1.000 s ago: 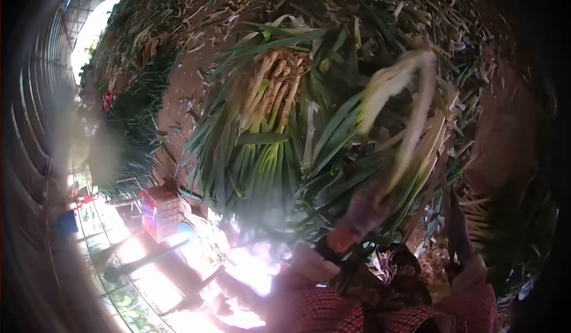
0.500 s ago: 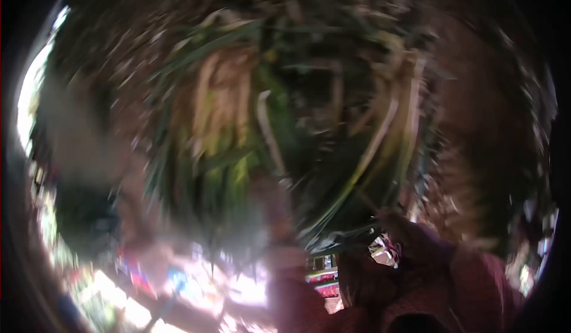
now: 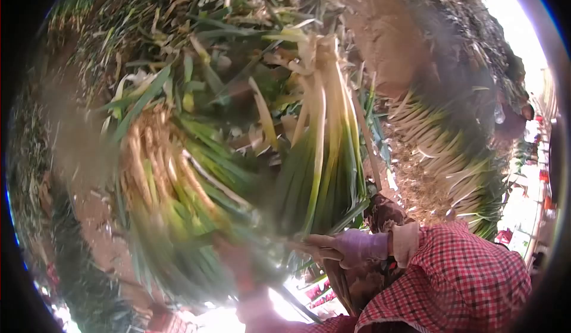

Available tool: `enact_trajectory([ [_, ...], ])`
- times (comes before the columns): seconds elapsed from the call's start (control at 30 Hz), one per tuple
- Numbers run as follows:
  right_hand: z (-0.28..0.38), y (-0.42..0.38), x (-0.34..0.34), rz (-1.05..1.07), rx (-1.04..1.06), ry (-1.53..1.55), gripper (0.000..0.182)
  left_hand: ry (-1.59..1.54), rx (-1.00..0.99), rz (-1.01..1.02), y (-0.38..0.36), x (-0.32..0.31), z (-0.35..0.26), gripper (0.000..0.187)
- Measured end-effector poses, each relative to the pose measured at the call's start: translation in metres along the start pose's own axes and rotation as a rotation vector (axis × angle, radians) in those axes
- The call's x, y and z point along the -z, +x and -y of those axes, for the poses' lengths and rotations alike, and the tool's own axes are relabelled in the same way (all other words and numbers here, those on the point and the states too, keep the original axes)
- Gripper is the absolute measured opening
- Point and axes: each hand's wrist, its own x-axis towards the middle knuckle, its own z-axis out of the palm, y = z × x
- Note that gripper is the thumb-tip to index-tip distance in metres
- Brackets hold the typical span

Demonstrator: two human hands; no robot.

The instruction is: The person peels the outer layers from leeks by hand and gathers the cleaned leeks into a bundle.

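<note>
A bunch of spring onions [image 3: 169, 172], with pale brownish stems and green leaves, lies at the left. My left hand [image 3: 238, 267] is blurred over its leaves, and I cannot make out the fingers. Another bunch of spring onions [image 3: 324, 137], with long pale stems, stands beside it at the centre. My right hand [image 3: 348, 247], in a lilac covering, is just below that bunch's leaves. Its fingers stretch to the left and look open. Haze on the lens hides the gap between the hands.
A row of spring onions [image 3: 452, 154] lies on the soil at the right. Loose leaves and trimmings [image 3: 238, 6] cover the ground ahead. A dark green heap [image 3: 86, 267] is at the lower left. A person's hand or arm shows at the far right.
The view has swung and sharpened, so both bunches and the right-hand row show clearly. My right hand now reaches leftward under the centre bunch; my left hand has shifted left and lower.
</note>
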Motion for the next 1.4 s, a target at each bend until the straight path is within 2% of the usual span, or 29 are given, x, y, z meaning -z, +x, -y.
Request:
enact_trajectory([
  [0.07,0.018,-0.017,0.001,0.126,-0.026,-0.099,0.088,-0.17,-0.139,0.013,-0.022,-0.029,0.053,0.101],
  [0.13,0.016,-0.017,-0.004,0.14,0.068,-0.14,0.095,-0.444,-0.114,0.114,-0.062,-0.029,0.064,0.096],
  [0.17,0.011,-0.02,-0.005,0.142,0.107,-0.157,0.1,-0.628,0.076,0.292,-0.082,-0.009,-0.006,0.095],
  [0.23,-0.005,-0.034,-0.004,0.113,0.142,-0.186,0.109,-0.853,0.193,0.327,-0.091,-0.029,-0.013,0.095],
  [0.3,-0.021,-0.034,0.009,0.023,0.167,-0.224,0.119,-0.967,0.21,0.276,-0.092,-0.044,-0.021,0.096],
  [0.33,-0.026,-0.037,0.006,-0.046,0.153,-0.216,0.108,-1.016,0.227,0.271,-0.099,-0.049,-0.022,0.097],
  [0.43,-0.045,-0.041,0.005,-0.155,0.141,-0.239,0.086,-0.962,0.139,0.226,-0.109,-0.041,-0.033,0.098],
  [0.47,-0.054,-0.035,0.005,-0.118,0.174,-0.267,0.084,-0.705,-0.089,0.093,-0.096,-0.08,0.004,0.101],
  [0.53,-0.056,-0.035,-0.003,-0.08,0.209,-0.203,0.081,-0.612,0.14,0.213,-0.095,-0.045,-0.028,0.102],
  [0.6,-0.046,-0.038,-0.008,-0.106,0.221,-0.048,0.082,-0.521,0.025,0.164,-0.086,-0.08,0.006,0.096],
  [0.67,-0.036,-0.025,0.004,-0.085,0.166,-0.029,0.078,-0.72,-0.134,0.093,-0.077,-0.122,0.046,0.095],
  [0.7,-0.032,-0.017,0.008,-0.071,0.14,-0.019,0.077,-0.854,-0.135,0.108,-0.078,-0.121,0.047,0.096],
  [0.73,-0.033,-0.014,0.0,-0.113,0.213,-0.102,0.083,-0.989,-0.135,0.123,-0.078,-0.12,0.048,0.097],
  [0.77,-0.037,-0.012,-0.013,-0.155,0.285,-0.184,0.089,-1.16,-0.056,0.197,-0.086,-0.101,0.032,0.098],
  [0.83,-0.037,-0.002,-0.02,-0.137,0.242,-0.232,0.094,-1.355,0.027,0.276,-0.091,-0.086,0.026,0.101],
  [0.9,-0.037,0.026,-0.008,-0.03,0.016,-0.171,0.094,-1.405,0.061,0.271,-0.089,-0.082,0.029,0.1],
  [1.07,-0.032,0.132,0.01,-0.236,0.15,-0.212,0.087,-1.484,0.169,0.269,-0.086,-0.059,0.028,0.091],
  [1.2,-0.032,0.234,0.044,-0.37,0.095,-0.322,0.08,-1.472,0.214,0.359,-0.095,-0.041,0.026,0.085],
  [1.33,0.001,0.2,0.056,-0.29,0.047,-0.244,0.077,-1.44,0.242,0.444,-0.109,-0.029,0.023,0.08],
  [1.4,-0.007,0.12,0.02,-0.259,0.193,-0.241,0.078,-1.423,0.248,0.485,-0.11,-0.02,0.021,0.077],
])
